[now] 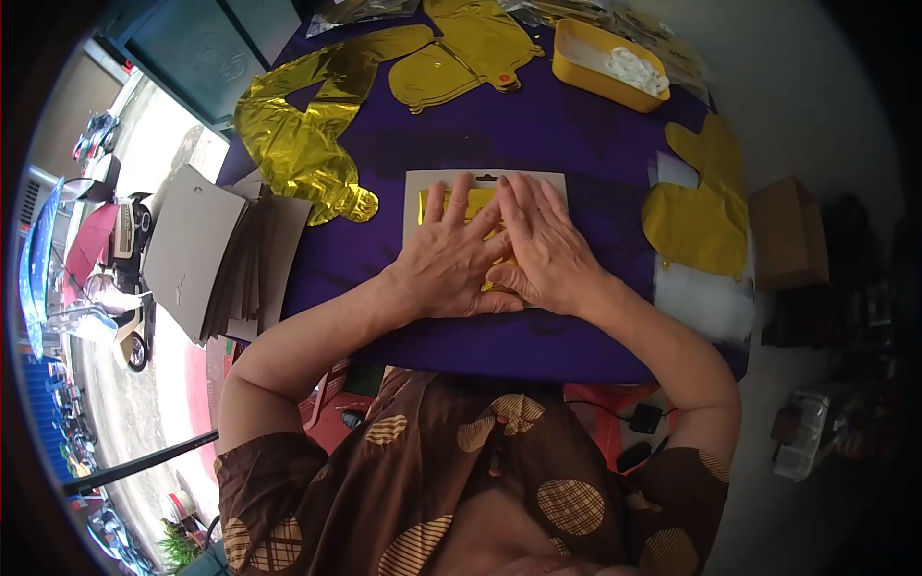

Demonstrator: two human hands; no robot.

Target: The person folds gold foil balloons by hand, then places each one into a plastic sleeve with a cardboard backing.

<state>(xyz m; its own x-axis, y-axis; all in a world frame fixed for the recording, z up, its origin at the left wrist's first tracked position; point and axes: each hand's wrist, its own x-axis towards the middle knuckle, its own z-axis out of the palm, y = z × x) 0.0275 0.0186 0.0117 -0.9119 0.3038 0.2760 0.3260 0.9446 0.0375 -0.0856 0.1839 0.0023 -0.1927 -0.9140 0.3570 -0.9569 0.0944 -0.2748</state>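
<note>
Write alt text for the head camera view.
Two bare hands, left hand and right hand, press flat on a folded gold foil balloon lying on a grey backing card on a purple tablecloth. A yellow plastic tray sits beyond.

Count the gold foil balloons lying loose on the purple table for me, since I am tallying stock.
3 clearly: gold foil balloon far left, second balloon top centre, third balloon at the right edge. More foil near the yellow tray may be others.
</note>
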